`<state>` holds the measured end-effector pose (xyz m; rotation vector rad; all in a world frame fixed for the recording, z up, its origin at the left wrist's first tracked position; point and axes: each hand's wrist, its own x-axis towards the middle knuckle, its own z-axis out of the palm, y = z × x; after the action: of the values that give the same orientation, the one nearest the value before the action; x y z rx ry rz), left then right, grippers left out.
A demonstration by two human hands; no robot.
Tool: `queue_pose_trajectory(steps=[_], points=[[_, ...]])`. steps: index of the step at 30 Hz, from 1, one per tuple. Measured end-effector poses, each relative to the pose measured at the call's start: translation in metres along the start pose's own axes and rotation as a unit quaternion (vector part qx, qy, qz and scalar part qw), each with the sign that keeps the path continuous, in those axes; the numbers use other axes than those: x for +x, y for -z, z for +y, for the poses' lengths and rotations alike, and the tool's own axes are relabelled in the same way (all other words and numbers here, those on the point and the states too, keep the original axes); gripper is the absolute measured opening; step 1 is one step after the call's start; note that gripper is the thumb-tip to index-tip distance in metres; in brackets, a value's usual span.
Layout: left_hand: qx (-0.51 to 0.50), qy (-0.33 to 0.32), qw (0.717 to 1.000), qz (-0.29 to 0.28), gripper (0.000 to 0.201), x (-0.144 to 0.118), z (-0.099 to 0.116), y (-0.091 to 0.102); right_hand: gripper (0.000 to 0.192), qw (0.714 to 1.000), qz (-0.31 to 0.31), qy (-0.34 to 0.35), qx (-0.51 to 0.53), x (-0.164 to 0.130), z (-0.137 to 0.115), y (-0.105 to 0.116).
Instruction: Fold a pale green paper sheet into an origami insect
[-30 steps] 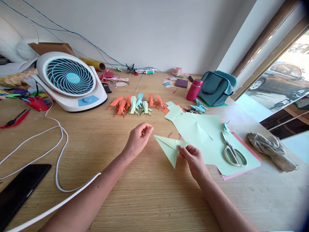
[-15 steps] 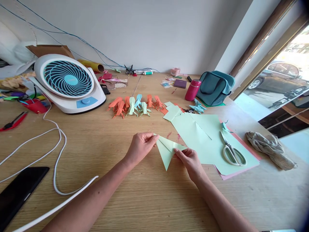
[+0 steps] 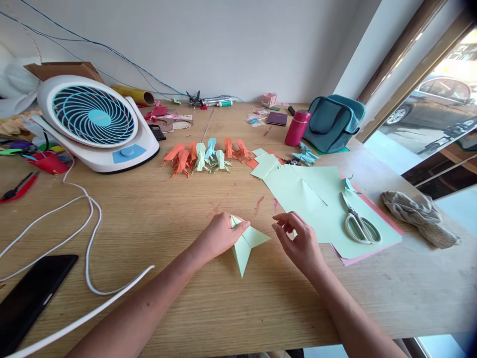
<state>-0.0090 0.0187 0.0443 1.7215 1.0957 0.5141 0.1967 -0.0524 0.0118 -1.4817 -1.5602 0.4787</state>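
At the far left of the wooden table [image 3: 156,219], a black phone [image 3: 32,296] and a looping white cable [image 3: 87,238] are lying near the table edge, with a white desk fan [image 3: 95,124] standing behind them. Toward the centre, the left hand [image 3: 219,236] is pinching the upper left corner of the folded green paper [image 3: 246,243], thumb and fingers closed on it. The paper is resting on the table directly in front of the person, its long point running down toward the near edge and a shorter wing reaching right. The right hand [image 3: 300,241] is being held just right of that wing, fingers loosely curled, gripping nothing and apart from the paper; the left hand is thus the nearer one. Behind, a row of folded paper figures [image 3: 204,156] is lying. Further right, green sheets [image 3: 309,199] are carrying scissors [image 3: 359,223], with a grey cloth [image 3: 419,221] beyond, beside a window.
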Motion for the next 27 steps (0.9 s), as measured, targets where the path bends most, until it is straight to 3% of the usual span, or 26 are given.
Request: queue_pose_trajectory(steps=[3,6,9,15,21,27], points=[[0.058,0.029,0.998,-0.021,0.047,-0.006,-0.004,-0.005,0.017,0.994,-0.051,0.094,-0.022,-0.01,-0.002,0.001],[0.041,0.047,0.997,-0.036,0.042,-0.012,-0.008,-0.011,0.025,0.973,-0.129,0.183,-0.061,-0.023,-0.002,0.001],[0.003,0.059,0.998,-0.034,0.043,-0.016,-0.013,-0.015,0.027,0.951,-0.175,0.227,-0.115,-0.034,0.001,0.002],[-0.157,0.166,0.972,-0.058,0.063,-0.019,-0.018,-0.017,0.029,0.919,-0.218,0.258,-0.203,-0.04,0.004,0.001],[-0.24,0.168,0.952,-0.088,0.075,-0.017,-0.026,-0.016,0.029,0.918,-0.234,0.232,-0.221,-0.04,0.005,0.0],[-0.308,0.18,0.921,-0.156,0.088,-0.012,-0.035,-0.007,0.038,0.916,-0.239,0.195,-0.257,-0.041,0.007,-0.003]])
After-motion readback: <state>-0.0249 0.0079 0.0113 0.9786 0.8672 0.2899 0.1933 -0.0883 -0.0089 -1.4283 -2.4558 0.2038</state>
